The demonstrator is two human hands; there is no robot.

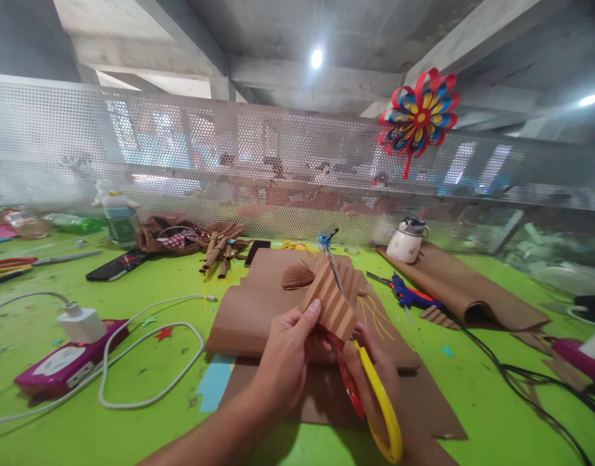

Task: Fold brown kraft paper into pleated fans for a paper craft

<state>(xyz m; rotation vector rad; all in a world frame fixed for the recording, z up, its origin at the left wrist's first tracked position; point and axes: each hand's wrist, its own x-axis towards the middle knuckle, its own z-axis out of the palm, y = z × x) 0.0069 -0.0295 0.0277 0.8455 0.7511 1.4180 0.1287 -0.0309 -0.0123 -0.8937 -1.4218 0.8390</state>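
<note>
My left hand (285, 353) pinches the lower edge of a pleated brown paper piece (330, 299), held up above the table. My right hand (375, 375) is wrapped in the yellow and red handles of a pair of scissors (375, 395). The scissor blades (337, 275) run up along the pleated piece. Beneath both hands lie brown paper sheets (259, 310) on the green table (84, 414). A small folded paper fan (297, 276) rests on the sheets just beyond the pleated piece.
A blue glue gun (409, 296) and a brown paper roll (465, 291) lie to the right. White cable (147, 362), a charger and a magenta device (67, 362) lie left. A black phone (116, 265), paper sticks (220, 249), a white mug (407, 241) and a perforated screen with a paper pinwheel (420, 116) stand behind.
</note>
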